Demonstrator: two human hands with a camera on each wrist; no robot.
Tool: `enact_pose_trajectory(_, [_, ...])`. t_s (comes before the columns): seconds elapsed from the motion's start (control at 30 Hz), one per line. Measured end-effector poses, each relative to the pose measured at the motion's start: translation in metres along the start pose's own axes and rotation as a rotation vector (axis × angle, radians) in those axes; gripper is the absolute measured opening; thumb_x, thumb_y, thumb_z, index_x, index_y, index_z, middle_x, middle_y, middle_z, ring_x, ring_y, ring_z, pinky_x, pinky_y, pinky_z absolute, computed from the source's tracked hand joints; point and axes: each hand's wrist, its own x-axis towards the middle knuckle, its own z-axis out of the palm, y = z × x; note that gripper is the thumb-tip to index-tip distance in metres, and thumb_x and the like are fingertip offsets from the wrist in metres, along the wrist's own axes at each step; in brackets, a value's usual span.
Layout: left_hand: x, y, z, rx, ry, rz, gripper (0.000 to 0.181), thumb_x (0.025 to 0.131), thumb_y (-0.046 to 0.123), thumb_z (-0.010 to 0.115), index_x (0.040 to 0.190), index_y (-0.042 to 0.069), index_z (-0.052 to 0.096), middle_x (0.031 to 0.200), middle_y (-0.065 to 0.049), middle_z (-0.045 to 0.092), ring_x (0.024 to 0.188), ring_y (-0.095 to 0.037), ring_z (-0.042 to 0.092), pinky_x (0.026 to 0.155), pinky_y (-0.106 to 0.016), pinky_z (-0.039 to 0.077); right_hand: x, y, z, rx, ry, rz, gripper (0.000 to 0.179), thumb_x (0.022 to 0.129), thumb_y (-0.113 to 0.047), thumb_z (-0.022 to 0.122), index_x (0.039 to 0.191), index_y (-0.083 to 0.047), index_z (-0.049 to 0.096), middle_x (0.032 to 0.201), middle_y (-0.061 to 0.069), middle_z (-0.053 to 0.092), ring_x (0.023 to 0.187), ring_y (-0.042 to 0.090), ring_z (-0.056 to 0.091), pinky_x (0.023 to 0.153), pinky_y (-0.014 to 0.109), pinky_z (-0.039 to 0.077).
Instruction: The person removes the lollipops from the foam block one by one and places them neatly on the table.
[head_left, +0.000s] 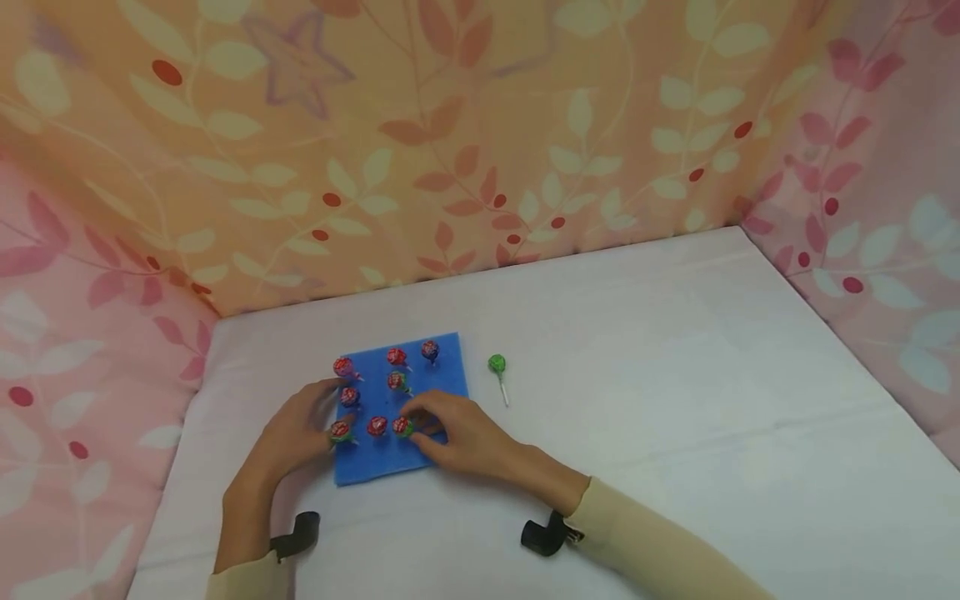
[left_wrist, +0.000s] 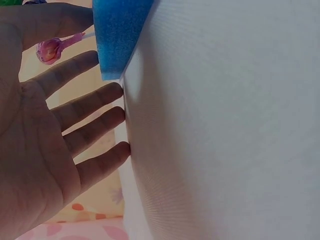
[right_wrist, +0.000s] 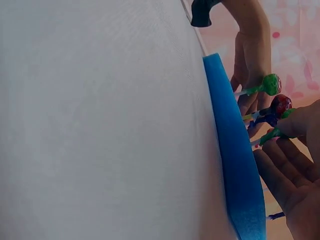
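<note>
A blue foam board (head_left: 386, 462) lies on the white table, with several wrapped lollipops standing in it by their sticks. My right hand (head_left: 472, 433) is over the board's front right part, its thumb and fingers pinching a red-and-green lollipop (head_left: 402, 427). The right wrist view shows the stick of that lollipop (right_wrist: 272, 135) meeting the foam. My left hand (head_left: 296, 429) is at the board's left edge, near a green-and-red lollipop (head_left: 341, 432). Its fingers (left_wrist: 95, 107) are spread and fairly straight, the tips by the tabletop and the foam's side.
A green lollipop (head_left: 497, 364) lies loose on the white tabletop (head_left: 637, 375), right of the board. Floral curtains (head_left: 450, 150) stand behind the table and at both sides. A black wrist mount (head_left: 543, 536) sits at the right wrist, another (head_left: 297, 536) at the left.
</note>
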Motion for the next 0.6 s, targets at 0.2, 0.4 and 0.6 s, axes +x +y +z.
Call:
enact_pose_trajectory(0.2, [-0.0001, -0.0004, -0.0004, -0.017, 0.001, 0.003, 0.08, 0.085, 0.022, 0.08, 0.157, 0.011, 0.046, 0.161, -0.023, 0.049, 0.152, -0.05, 0.04, 0.12, -0.077, 0.033, 0.0032, 0.0001, 0.002, -0.008, 0.0, 0.014, 0.031, 0.101, -0.009, 0.069, 0.132, -0.01, 0.063, 0.128, 0.005, 0.072, 0.112, 0.014, 0.072, 0.097, 0.018, 0.06])
enact_pose_trajectory(0.4, [0.0017, -0.0001, -0.0002, -0.004, -0.007, -0.011, 0.081, 0.085, 0.021, 0.08, 0.158, 0.012, 0.045, 0.162, -0.023, 0.047, 0.153, -0.051, 0.038, 0.12, -0.077, 0.032, 0.0073, 0.0002, 0.0048, -0.029, 0.015, 0.011, 0.03, 0.101, -0.006, 0.068, 0.131, -0.008, 0.063, 0.127, 0.006, 0.072, 0.113, 0.013, 0.072, 0.098, 0.017, 0.059])
enact_pose_trajectory(0.6, [0.0008, 0.0019, -0.0002, -0.004, -0.01, -0.009, 0.081, 0.086, 0.022, 0.08, 0.157, 0.01, 0.045, 0.161, -0.024, 0.048, 0.152, -0.051, 0.039, 0.12, -0.077, 0.033, 0.0098, -0.0004, 0.0063, -0.021, 0.013, -0.015, 0.029, 0.1, -0.002, 0.067, 0.129, -0.006, 0.063, 0.125, 0.007, 0.073, 0.113, 0.015, 0.072, 0.097, 0.019, 0.06])
